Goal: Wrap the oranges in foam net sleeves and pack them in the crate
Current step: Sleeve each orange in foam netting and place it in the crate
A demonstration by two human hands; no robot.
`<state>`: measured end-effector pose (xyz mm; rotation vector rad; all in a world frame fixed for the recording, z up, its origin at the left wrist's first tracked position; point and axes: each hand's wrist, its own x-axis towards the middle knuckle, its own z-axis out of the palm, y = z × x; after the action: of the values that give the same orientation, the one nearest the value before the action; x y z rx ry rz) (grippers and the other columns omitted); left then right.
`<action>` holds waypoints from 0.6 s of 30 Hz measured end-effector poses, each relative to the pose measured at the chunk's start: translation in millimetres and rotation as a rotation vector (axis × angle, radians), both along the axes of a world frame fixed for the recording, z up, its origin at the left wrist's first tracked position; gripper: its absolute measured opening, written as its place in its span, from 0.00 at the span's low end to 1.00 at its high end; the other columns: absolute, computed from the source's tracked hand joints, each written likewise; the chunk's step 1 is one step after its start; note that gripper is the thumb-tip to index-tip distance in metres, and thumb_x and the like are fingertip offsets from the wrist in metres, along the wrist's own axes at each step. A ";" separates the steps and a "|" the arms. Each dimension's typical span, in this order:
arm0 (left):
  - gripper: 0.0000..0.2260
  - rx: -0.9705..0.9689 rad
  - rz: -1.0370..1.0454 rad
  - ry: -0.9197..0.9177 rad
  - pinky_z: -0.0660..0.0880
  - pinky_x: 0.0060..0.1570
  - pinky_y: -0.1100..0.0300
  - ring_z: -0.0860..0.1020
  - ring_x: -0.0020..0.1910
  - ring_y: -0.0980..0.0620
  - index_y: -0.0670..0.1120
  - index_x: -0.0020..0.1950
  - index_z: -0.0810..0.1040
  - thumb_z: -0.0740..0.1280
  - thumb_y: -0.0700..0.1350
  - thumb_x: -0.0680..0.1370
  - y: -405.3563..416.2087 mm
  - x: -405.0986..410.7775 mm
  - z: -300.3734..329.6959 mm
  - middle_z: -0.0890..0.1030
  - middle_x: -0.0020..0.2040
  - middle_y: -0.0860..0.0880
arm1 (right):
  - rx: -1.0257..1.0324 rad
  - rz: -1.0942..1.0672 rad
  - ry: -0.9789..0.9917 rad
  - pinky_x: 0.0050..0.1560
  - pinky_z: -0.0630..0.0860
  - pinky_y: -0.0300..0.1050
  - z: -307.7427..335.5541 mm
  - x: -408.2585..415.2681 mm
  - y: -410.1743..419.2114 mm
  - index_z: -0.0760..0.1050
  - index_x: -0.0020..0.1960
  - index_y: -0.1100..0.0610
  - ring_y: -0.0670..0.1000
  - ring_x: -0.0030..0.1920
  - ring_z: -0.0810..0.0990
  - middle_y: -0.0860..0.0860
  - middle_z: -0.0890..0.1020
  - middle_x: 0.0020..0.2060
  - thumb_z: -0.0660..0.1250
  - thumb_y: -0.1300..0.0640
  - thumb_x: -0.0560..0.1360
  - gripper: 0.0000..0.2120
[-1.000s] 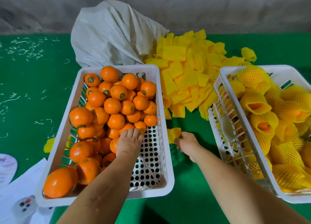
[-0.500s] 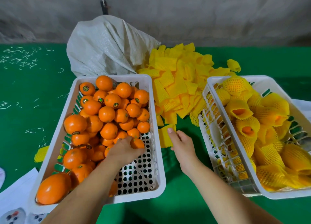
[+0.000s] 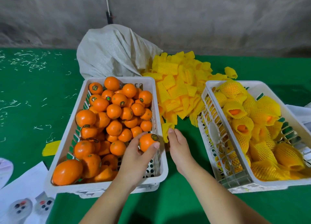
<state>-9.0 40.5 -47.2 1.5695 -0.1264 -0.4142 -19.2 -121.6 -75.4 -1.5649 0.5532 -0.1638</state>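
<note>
Orange (image 3: 147, 142) gripped by left hand (image 3: 137, 154), right hand (image 3: 178, 143) pinching foam sleeve (image 3: 166, 131), green table (image 3: 33, 97), grey wall (image 3: 202, 18)

The right crate (image 3: 212, 89) is cut by the right edge of the picture, so its far side wall is not seen. The papers (image 3: 25, 181) and two small devices (image 3: 32, 207) at the bottom left are cut too, and what the devices are I cannot tell. The labels on the oranges (image 3: 114, 111) are too small to read. The right hand (image 3: 179, 143) hides part of a foam net sleeve (image 3: 166, 130). Both forearms leave the picture at the bottom.
</note>
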 end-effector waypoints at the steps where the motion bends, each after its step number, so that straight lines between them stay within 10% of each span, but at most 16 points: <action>1: 0.25 0.004 -0.017 -0.012 0.80 0.50 0.67 0.83 0.55 0.60 0.61 0.70 0.74 0.75 0.59 0.75 -0.6 0.3 1.4 0.84 0.61 0.56 | -0.028 -0.004 0.012 0.49 0.77 0.45 2.0 0.9 -0.4 0.79 0.50 0.41 0.49 0.51 0.83 0.41 0.85 0.45 0.59 0.47 0.85 0.11; 6: 0.26 -0.065 -0.137 -0.020 0.82 0.60 0.49 0.84 0.60 0.49 0.57 0.71 0.78 0.79 0.57 0.74 4.1 -2.1 3.4 0.81 0.66 0.51 | -0.299 -0.038 -0.078 0.42 0.80 0.48 17.3 1.8 -3.2 0.79 0.48 0.46 0.49 0.44 0.82 0.48 0.83 0.43 0.64 0.49 0.76 0.05; 10: 0.24 -0.216 -0.224 -0.010 0.81 0.56 0.55 0.79 0.69 0.50 0.57 0.66 0.83 0.79 0.52 0.71 14.8 -0.5 4.4 0.74 0.74 0.59 | -0.369 0.057 -0.154 0.44 0.81 0.41 24.0 -1.6 7.9 0.80 0.48 0.45 0.44 0.44 0.84 0.46 0.85 0.43 0.72 0.53 0.80 0.03; 18: 0.17 -0.266 -0.107 0.041 0.81 0.46 0.62 0.85 0.49 0.54 0.55 0.63 0.85 0.80 0.52 0.75 10.5 3.0 1.8 0.87 0.56 0.48 | -0.245 0.144 -0.129 0.46 0.80 0.38 34.5 -8.8 1.7 0.82 0.50 0.45 0.42 0.44 0.85 0.42 0.86 0.42 0.72 0.59 0.80 0.08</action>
<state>-6.0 51.0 -45.4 1.2951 -0.2260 -0.4922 -28.0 -120.0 -40.9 -1.8111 0.3265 -0.2274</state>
